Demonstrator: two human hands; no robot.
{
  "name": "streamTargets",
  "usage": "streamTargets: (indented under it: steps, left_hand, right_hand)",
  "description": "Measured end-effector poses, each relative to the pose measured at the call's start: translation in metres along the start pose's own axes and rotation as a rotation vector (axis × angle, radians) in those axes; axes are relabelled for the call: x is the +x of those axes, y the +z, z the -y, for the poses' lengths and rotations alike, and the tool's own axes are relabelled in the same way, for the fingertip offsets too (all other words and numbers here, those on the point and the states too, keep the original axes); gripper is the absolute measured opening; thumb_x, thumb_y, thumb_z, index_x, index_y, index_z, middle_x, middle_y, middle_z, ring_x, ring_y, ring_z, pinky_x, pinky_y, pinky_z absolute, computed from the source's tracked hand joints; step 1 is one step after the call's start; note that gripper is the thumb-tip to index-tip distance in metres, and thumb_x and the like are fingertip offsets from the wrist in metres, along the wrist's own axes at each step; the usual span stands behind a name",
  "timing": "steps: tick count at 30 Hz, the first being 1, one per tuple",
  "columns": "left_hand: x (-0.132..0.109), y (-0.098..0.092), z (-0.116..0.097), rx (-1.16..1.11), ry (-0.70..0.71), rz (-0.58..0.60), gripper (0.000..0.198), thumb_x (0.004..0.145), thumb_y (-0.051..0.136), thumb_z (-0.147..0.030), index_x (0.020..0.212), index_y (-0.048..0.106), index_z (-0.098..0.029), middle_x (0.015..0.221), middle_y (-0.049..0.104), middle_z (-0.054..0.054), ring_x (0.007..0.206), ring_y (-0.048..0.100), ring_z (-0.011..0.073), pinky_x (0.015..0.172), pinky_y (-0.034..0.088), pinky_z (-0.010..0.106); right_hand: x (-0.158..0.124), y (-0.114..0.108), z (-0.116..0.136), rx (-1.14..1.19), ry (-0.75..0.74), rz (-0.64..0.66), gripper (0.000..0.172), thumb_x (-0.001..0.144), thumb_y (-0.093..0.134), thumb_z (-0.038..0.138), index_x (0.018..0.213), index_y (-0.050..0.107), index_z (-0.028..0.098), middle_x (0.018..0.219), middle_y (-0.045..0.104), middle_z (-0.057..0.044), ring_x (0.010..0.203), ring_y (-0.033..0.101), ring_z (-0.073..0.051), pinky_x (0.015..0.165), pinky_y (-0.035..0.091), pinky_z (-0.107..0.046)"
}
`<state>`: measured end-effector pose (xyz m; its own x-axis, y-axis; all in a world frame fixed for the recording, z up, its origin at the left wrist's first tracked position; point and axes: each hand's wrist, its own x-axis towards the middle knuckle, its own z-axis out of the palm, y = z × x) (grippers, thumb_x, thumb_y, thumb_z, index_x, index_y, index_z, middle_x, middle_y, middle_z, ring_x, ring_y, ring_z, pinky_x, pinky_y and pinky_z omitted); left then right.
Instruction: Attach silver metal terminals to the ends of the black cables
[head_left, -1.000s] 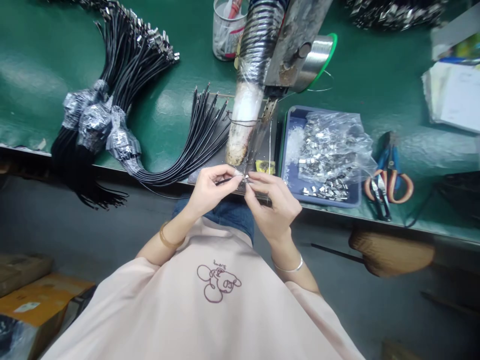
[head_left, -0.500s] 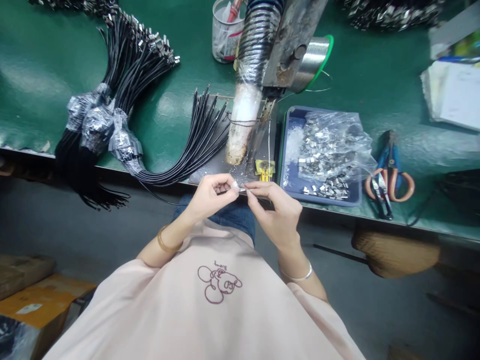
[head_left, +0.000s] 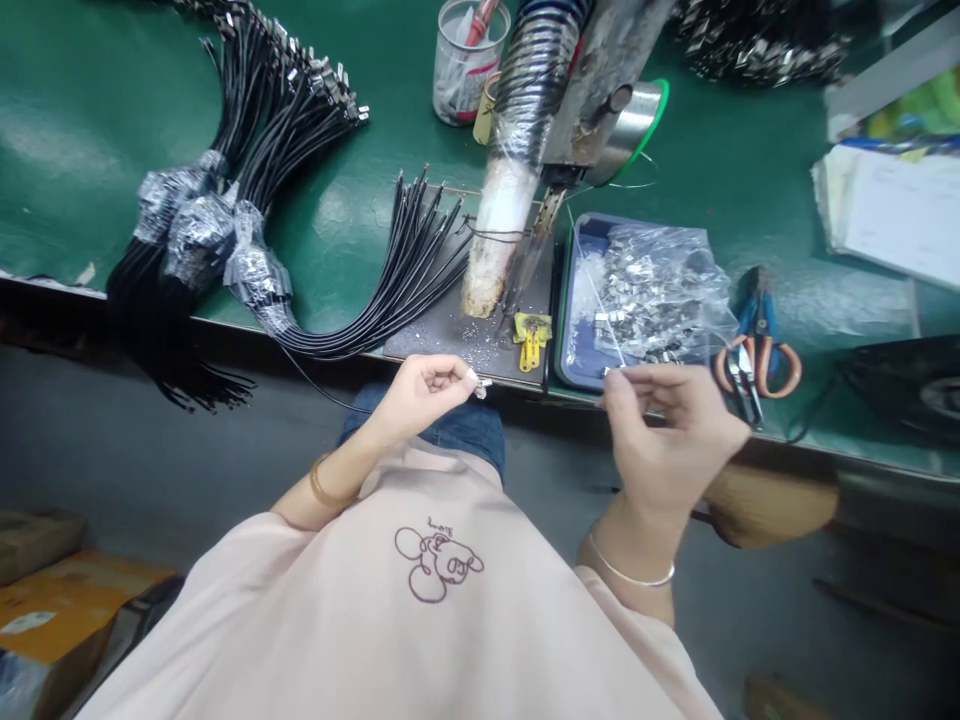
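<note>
Near the table's front edge my left hand (head_left: 439, 390) is closed in a pinch. A small silvery metal connector (head_left: 481, 386) sticks out past its fingertips. One thin black cable (head_left: 315, 388) runs from the bundle toward this hand; its end is hidden by the fingers. Farther right, my right hand (head_left: 664, 425) pinches a thin solder wire (head_left: 600, 300) at the front of the blue tray (head_left: 576, 375). That wire slants down from beside the soldering iron tip (head_left: 547, 215). In the tray lie a plastic bag (head_left: 660, 285) and several loose metal connectors.
A wrapped cable bundle (head_left: 259, 275) fans out its ends beside the white-wrapped hose (head_left: 499, 225). Behind the iron's mount stands a solder spool (head_left: 634, 125). A yellow piece (head_left: 531, 345) lies by the tray. Pliers (head_left: 759, 310) and snips (head_left: 742, 385) rest at right.
My right hand has left my left hand and moved right to the tray. The solder wire, which hung straight, now slants to its fingers. My left hand stays nearly in place.
</note>
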<state>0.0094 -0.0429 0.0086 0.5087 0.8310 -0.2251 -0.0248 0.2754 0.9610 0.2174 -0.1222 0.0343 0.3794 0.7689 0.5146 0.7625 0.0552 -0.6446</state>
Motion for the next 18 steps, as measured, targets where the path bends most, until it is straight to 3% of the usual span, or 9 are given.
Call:
streamTargets:
  steps: [2, 7, 13, 18]
  left_hand:
    - [0.000, 0.003, -0.001, -0.007, 0.022, -0.006, 0.022, 0.072, 0.073, -0.033, 0.064, 0.065, -0.014, 0.055, 0.052, -0.002, 0.051, 0.042, 0.0063, 0.048, 0.032, 0.020]
    - [0.000, 0.008, 0.001, -0.056, 0.111, -0.012, 0.017, 0.073, 0.075, -0.028, 0.070, 0.065, -0.014, 0.059, 0.056, -0.003, 0.051, 0.047, 0.0062, 0.050, 0.038, 0.019]
    - [0.000, 0.011, 0.006, -0.031, 0.248, -0.114, 0.013, 0.077, 0.075, -0.025, 0.078, 0.066, -0.016, 0.068, 0.064, -0.001, 0.061, 0.058, 0.0081, 0.060, 0.048, 0.019]
    - [0.003, 0.014, 0.010, 0.177, 0.346, -0.204, 0.008, 0.084, 0.068, -0.023, 0.080, 0.065, -0.016, 0.069, 0.064, -0.001, 0.057, 0.054, 0.0076, 0.057, 0.045, 0.019]
  right_hand:
    - [-0.005, 0.009, 0.008, 0.036, -0.075, 0.067, 0.006, 0.086, 0.071, 0.020, 0.082, 0.067, 0.022, 0.068, 0.069, 0.004, 0.051, 0.061, -0.010, 0.051, 0.050, -0.022]
    - [-0.016, 0.035, 0.027, 0.162, -0.215, 0.221, 0.011, 0.089, 0.067, 0.012, 0.087, 0.067, 0.022, 0.094, 0.078, -0.001, 0.085, 0.076, -0.016, 0.076, 0.061, -0.028]
    - [-0.019, 0.051, 0.025, 0.250, -0.093, 0.175, 0.011, 0.089, 0.067, 0.014, 0.082, 0.065, 0.022, 0.086, 0.076, 0.000, 0.079, 0.074, -0.015, 0.067, 0.060, -0.028]
    - [-0.020, 0.057, 0.021, 0.128, -0.232, 0.090, 0.012, 0.089, 0.067, 0.012, 0.084, 0.066, 0.023, 0.087, 0.077, -0.001, 0.080, 0.075, -0.016, 0.072, 0.061, -0.029]
